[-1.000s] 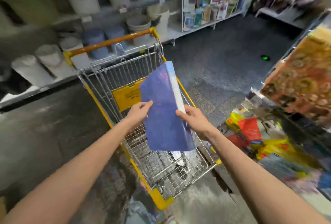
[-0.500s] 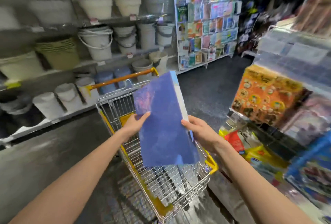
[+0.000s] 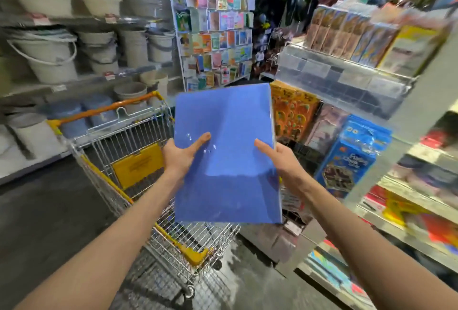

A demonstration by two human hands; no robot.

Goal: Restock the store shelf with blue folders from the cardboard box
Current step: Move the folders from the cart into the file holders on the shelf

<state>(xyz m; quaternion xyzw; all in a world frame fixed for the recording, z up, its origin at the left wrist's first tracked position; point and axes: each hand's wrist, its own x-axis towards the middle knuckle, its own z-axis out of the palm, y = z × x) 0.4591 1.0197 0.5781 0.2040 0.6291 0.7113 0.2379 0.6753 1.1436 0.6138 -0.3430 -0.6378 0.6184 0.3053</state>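
Two hands, left point(image 3: 179, 158), right point(image 3: 287, 163) | grip glossy rectangular blue folder point(image 3: 228, 116)

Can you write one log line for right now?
phase: holding; left hand: grips blue folder pack; right hand: grips same pack; shopping cart: behind pack

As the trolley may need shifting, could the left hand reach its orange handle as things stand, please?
Probably not yet: the left hand grips the blue folders with the right hand. Nothing blocks the way to the orange handle, but it sits at the far end of the trolley.
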